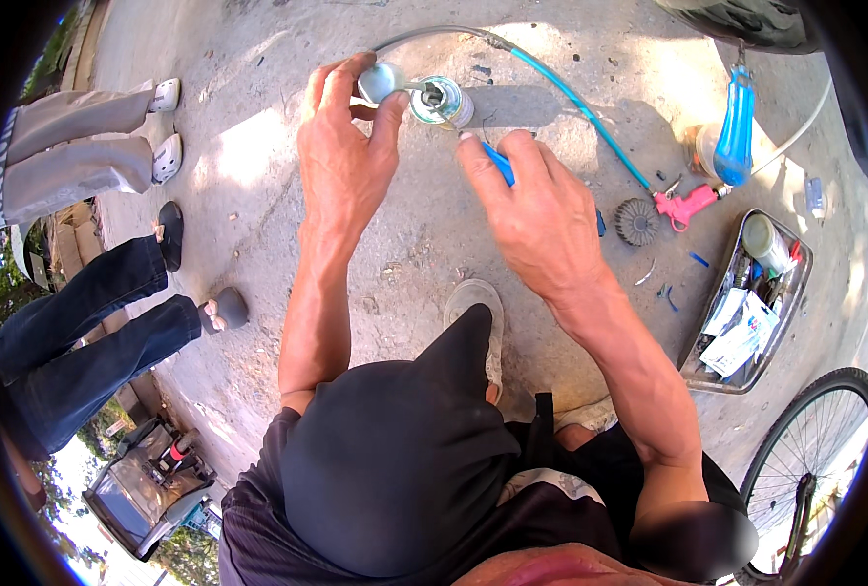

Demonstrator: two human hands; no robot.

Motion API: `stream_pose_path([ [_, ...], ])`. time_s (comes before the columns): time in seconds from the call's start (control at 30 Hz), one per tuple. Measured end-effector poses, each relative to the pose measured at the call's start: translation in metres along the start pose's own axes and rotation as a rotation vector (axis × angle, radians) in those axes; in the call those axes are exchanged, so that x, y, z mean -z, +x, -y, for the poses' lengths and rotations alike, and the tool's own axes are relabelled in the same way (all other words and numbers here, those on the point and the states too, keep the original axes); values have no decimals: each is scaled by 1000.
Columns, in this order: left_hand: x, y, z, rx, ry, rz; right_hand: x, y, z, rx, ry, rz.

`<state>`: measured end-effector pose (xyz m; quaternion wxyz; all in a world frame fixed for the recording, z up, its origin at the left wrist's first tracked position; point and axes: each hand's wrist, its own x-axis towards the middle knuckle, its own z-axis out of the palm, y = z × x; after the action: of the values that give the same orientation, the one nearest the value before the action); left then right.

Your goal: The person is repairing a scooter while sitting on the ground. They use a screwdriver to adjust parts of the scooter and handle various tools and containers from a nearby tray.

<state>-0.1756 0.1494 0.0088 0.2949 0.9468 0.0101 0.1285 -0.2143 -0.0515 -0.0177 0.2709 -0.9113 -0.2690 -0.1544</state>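
Observation:
My left hand [348,146] grips a round, pale metal lid [380,82] by its rim, between thumb and fingers. From the lid a short stem [414,86] reaches toward a small open can [444,109] standing on the ground. Dark and pale matter shows at the can's mouth. My right hand [536,210] is closed around a slim blue tool [499,164], just to the near right of the can. Most of that tool is hidden by my fingers, so its kind cannot be made out.
A teal hose [590,119] curves behind the can to a pink air gun [688,207]. Near it lie a ribbed round part [638,222] and a blue-handled tool [736,127]. A tray [693,376] holds packets and a jar. Two people stand at left; a bicycle wheel [810,459] is at right.

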Motion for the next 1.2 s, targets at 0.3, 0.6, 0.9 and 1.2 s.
stream_pose_path([
  [0.3,3,1,0,-5,15,-10,0,-1,-2,4,20,-7],
  [0.6,1,1,1,14,16,-15,-3,-6,-1,-36,56,46],
  [0.9,-1,-1,11,-2,36,-14,-18,-15,-14,-144,73,-1],
  [1.2,-14,-7,19,95,34,52,-18,-18,-23,-203,66,8],
])
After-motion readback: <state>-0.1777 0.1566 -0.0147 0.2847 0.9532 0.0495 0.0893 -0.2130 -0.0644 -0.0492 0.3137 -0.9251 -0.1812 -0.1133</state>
